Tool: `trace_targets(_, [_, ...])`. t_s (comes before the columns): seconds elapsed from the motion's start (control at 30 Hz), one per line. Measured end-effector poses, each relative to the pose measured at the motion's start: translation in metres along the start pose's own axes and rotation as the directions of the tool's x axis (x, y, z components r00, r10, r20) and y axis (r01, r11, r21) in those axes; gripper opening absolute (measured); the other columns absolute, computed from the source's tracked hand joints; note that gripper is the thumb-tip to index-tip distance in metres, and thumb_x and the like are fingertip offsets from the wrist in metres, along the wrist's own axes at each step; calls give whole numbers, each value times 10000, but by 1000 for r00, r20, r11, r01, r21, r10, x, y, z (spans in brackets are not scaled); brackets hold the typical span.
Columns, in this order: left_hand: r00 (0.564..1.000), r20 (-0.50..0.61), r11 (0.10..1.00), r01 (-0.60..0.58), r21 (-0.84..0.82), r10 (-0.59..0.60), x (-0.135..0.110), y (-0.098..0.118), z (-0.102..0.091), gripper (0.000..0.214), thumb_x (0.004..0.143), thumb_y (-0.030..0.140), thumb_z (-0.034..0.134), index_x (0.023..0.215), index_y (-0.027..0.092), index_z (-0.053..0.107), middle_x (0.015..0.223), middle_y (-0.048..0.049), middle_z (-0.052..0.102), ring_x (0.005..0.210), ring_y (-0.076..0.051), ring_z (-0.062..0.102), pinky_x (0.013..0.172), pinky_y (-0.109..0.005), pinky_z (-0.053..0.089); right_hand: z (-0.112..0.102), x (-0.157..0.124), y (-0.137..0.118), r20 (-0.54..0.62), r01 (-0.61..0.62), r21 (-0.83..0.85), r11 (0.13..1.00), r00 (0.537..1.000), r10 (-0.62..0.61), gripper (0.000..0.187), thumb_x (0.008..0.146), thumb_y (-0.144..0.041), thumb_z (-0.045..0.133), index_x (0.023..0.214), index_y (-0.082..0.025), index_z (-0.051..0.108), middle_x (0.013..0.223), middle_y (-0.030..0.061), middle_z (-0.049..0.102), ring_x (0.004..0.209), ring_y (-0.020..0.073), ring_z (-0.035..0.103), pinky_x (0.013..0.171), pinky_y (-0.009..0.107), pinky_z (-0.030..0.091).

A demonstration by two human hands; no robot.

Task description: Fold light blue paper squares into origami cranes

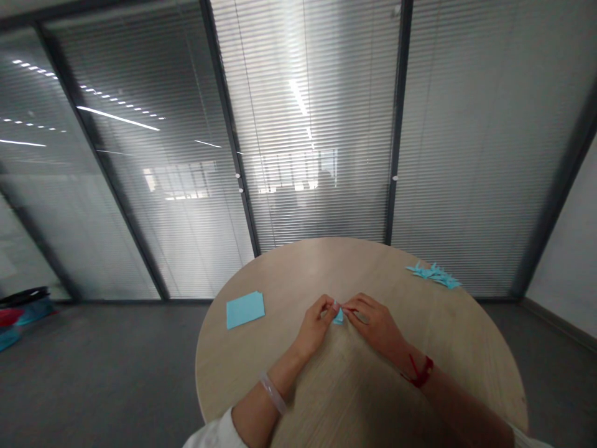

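Near the middle of the round table, a small folded piece of blue paper (338, 318) is pinched between my two hands. My left hand (318, 320) is closed on its left side, thumb and forefinger pressed together. From the right, my right hand (372, 319) grips the same paper with its fingertips. The fingers cover much of the paper, so its full shape is hidden. To the left lies a stack of flat blue paper sheets (245, 310). At the far right of the table rests a pile of folded blue paper pieces (435, 274).
The round wooden table (321, 261) has a curved edge on all visible sides. Behind it stands a glass partition with blinds (321, 205). On the floor at far left are a blue and black item (35, 309) and something red (10, 317).
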State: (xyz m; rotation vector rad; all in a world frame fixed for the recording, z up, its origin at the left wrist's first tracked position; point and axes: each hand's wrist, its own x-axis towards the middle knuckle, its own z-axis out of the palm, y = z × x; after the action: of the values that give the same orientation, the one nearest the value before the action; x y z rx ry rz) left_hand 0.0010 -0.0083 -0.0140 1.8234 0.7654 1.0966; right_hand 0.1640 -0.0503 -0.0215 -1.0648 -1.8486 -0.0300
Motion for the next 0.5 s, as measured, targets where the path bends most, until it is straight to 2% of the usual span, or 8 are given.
trace_targets(0.13, [1000,20,1000,-24,18,24,0,3,-1,341,826,510,521,719,187,518,692,13,503,698,-149,468,685,-253,372,0,2,-2,47,-167,159,973,986,162,202,910,-334,503,951,-205,653,872,52,665,778,172,625,707,288,511])
trace_targets(0.27, [996,35,993,-83,88,80,0,3,-3,297,850,451,518,739,180,568,741,-11,567,763,-167,517,735,-260,390,-1,3,2,88,-262,302,916,965,247,281,911,-402,474,882,-190,656,805,38,668,737,161,627,658,248,492])
trace_targets(0.5, [981,8,948,-189,255,193,-2,6,-9,228,837,406,588,794,190,651,825,-34,650,845,-191,575,794,-293,421,-6,5,0,155,-369,358,858,930,334,298,856,-449,536,833,-176,652,773,26,666,724,161,612,668,240,458])
